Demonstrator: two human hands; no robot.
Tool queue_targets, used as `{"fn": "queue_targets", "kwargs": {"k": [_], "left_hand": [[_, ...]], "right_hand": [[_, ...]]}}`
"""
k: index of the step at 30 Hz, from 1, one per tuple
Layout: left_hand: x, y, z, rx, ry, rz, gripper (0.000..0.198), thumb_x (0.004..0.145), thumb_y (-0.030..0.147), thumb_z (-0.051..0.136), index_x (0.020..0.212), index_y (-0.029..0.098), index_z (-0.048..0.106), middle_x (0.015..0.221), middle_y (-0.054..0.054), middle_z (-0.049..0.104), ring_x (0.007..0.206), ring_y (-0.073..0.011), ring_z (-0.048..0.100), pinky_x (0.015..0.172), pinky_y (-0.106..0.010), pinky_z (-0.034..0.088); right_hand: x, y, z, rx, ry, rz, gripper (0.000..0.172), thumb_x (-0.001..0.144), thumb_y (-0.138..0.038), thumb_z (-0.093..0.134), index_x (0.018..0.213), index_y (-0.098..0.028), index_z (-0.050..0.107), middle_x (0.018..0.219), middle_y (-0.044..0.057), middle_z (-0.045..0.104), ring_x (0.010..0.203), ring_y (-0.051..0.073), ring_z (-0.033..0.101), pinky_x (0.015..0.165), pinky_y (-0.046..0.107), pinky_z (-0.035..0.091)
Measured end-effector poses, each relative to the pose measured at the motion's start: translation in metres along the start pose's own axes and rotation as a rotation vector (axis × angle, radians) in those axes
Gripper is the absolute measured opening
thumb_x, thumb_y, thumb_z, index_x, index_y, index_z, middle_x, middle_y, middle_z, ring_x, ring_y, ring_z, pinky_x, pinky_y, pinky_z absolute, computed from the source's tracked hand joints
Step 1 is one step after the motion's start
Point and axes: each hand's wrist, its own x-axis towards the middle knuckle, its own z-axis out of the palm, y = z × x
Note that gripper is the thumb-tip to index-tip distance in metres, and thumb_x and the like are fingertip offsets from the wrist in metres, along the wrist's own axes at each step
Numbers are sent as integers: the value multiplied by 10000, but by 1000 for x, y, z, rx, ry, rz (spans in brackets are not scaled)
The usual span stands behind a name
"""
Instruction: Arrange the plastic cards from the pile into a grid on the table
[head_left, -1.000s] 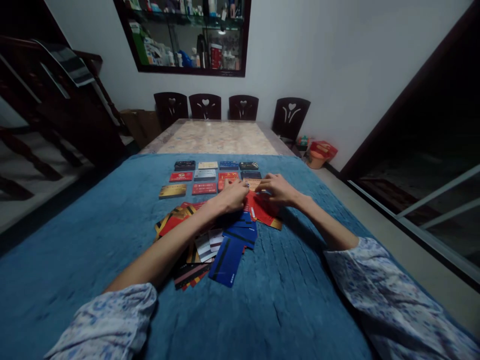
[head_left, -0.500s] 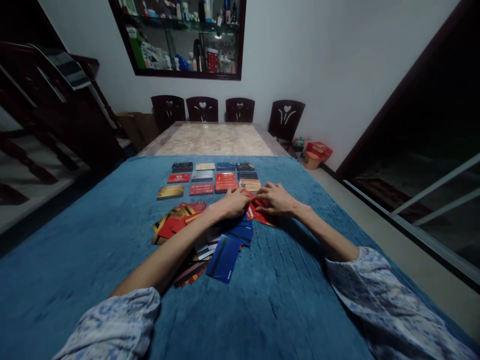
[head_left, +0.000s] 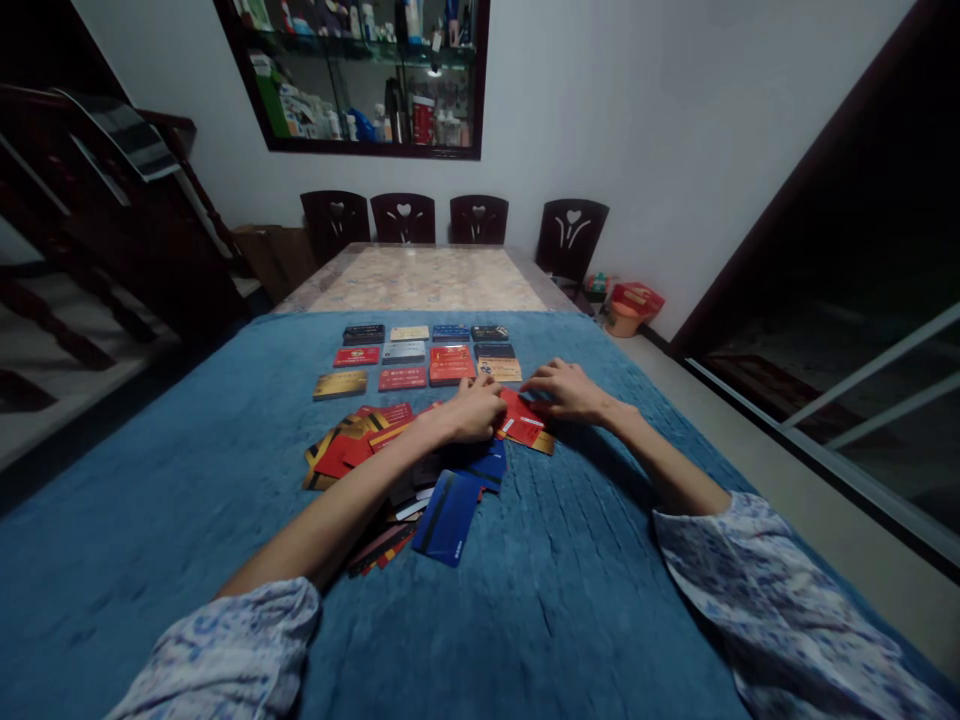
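Observation:
My left hand [head_left: 474, 410] is curled, knuckles up, on the far end of a loose heap of cards [head_left: 375, 455] spread over the blue cloth [head_left: 570, 600]; whatever its fingers hold is hidden. My right hand [head_left: 568, 392] lies beside it with the fingers stretched leftwards, their tips on the red cards [head_left: 523, 424] between the two hands. A dark blue card [head_left: 447, 516] sticks out at the near end of the heap. Beyond the hands, neat small stacks of cards [head_left: 420, 355] stand in rows: red, gold, dark and pale ones.
The cloth covers the near part of a long marble-topped table [head_left: 427, 275] with dark chairs [head_left: 480, 218] at its far end. A glass cabinet [head_left: 360, 75] hangs on the wall. A red basket [head_left: 636, 300] sits on the floor at right, and stairs rise at left.
The hands, which met over a red card, have drawn apart. The right hand has slid right and flattened; the red cards now lie between them. The left hand stays curled on the heap.

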Motion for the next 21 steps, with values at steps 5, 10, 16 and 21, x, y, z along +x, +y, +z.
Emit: {"fn": "queue_targets", "kwargs": {"k": [5,10,16,21], "left_hand": [[1,0,5,-44,65,21,190,835,167,586,958,202,727,1229,-133,622,1316,-346,416,1016,-522,412],[3,-2,11,-114,78,31,181,863,150,547,1003,175,659,1292,-135,634,1392,-347,365,1050,-530,386],[4,-5,17,-121,105,34,147,883,187,561,1010,184,634,1228,-133,649,1277,-313,460,985,-469,420],[7,-10,21,-114,138,29,97,890,232,591,935,178,658,1251,-133,641,1360,-332,396,1025,-508,401]], "right_hand": [[-5,-7,-12,55,-139,-55,435,891,-564,641,1206,-276,723,1140,123,698,1056,312,529,796,380,393],[-4,-7,-10,57,-175,-77,492,857,-619,660,1183,-256,724,1149,134,671,1041,307,522,804,375,399],[-3,-1,-4,129,-182,-79,532,790,-511,778,1247,-252,700,1124,119,654,1019,298,534,841,386,423],[-4,5,-2,187,-172,-99,581,781,-395,808,1319,-227,668,1114,104,640,987,263,552,861,368,435]]}}
